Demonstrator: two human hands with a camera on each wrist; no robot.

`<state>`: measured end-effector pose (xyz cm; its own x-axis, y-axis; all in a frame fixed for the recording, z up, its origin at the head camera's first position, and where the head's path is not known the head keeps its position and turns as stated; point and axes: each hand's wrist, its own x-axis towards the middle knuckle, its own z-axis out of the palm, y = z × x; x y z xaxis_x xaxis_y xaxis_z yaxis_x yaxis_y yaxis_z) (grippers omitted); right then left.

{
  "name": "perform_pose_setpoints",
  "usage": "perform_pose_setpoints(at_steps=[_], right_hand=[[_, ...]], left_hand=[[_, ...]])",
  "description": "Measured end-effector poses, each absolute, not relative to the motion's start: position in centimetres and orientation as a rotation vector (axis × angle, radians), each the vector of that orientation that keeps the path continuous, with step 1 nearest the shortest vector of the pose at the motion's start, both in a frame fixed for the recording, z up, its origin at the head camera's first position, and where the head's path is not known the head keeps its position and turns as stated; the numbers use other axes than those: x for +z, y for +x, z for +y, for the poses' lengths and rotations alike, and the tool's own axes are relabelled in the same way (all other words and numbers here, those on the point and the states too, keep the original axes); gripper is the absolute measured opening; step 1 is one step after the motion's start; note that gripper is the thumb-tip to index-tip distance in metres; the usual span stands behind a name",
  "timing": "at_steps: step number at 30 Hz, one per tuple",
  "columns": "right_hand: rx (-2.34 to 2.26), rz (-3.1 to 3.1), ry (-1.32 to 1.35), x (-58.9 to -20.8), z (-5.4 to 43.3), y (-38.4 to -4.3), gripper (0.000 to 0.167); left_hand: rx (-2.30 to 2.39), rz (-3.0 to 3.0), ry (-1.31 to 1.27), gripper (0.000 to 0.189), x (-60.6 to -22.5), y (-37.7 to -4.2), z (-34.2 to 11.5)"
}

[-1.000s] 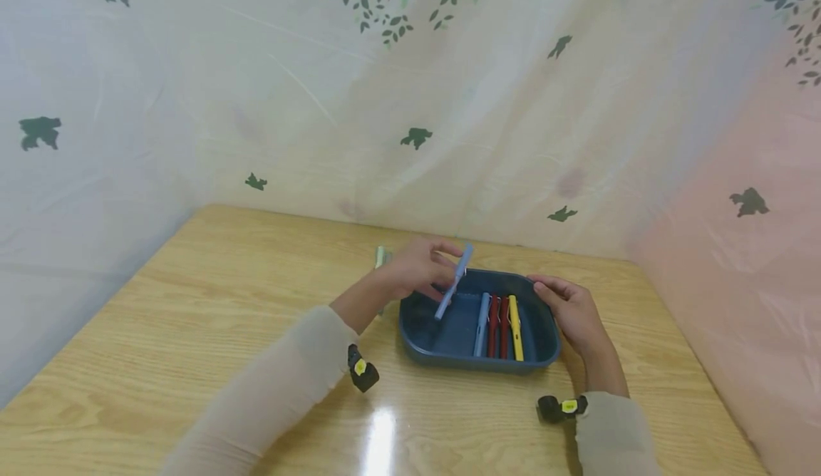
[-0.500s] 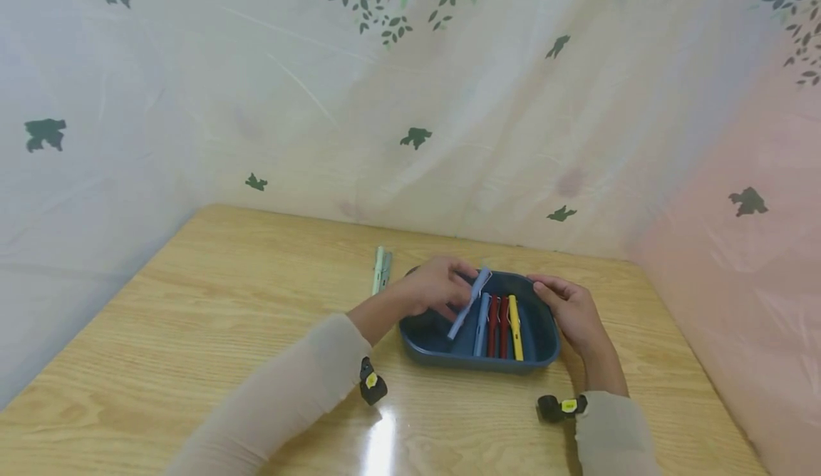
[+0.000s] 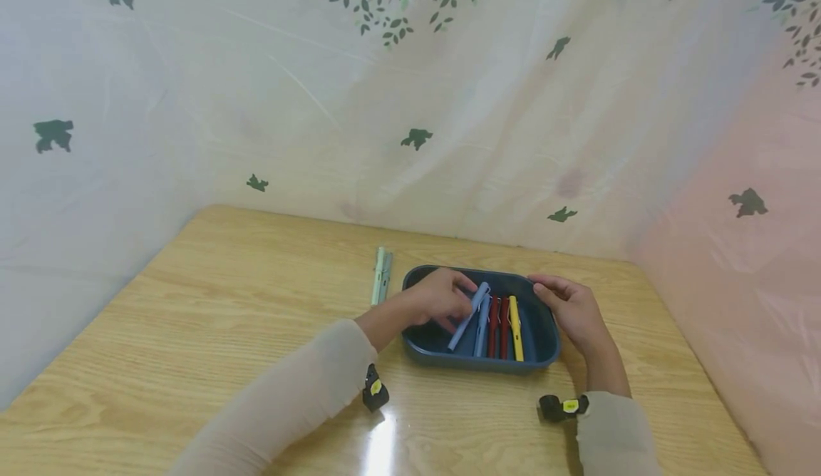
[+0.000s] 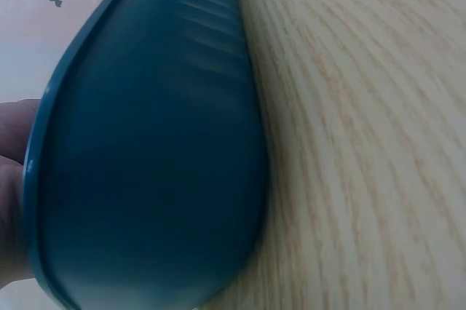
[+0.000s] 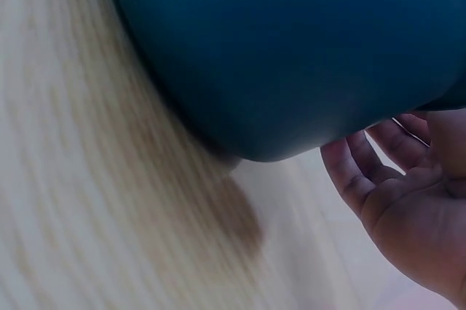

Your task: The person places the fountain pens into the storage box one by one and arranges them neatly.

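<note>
Inside the left part of a dark blue plastic box (image 3: 481, 363), my left hand (image 3: 439, 296) holds a blue pen (image 3: 459, 335) between thumb and fingers. That pen slants, its upper end close to a second blue pen (image 3: 482, 330). Two dark red pens (image 3: 494, 330) and a yellow pen (image 3: 516, 328) lie side by side to the right of it. At the box's right end, my right hand (image 3: 574, 313) grips the rim. The left wrist view shows the box's outer wall (image 4: 145, 142), which hides the pens. In the right wrist view the fingers (image 5: 349, 179) are at the box's edge.
Left of the box, a pale green pen (image 3: 378, 276) and a grey-green pen (image 3: 385, 278) lie together on the wooden table (image 3: 244, 333). A printed cloth (image 3: 333, 141) hangs behind the table's far edge.
My left hand has moved right and down into the box with the blue pen, bringing it next to the other blue pen. The two green pens have come into view. My right hand stays put.
</note>
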<state>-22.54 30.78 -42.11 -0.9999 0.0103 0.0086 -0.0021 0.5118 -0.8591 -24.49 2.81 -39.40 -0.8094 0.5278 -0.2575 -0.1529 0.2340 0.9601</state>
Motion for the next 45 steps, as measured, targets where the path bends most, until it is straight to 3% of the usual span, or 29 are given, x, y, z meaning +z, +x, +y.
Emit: perform_pose_setpoints(at_steps=[45], right_hand=[[1.546, -2.726, 0.019, -41.8, 30.7, -22.5, 0.052]], left_hand=[[1.614, 1.956, 0.113, 0.05, -40.6, -24.4, 4.3]])
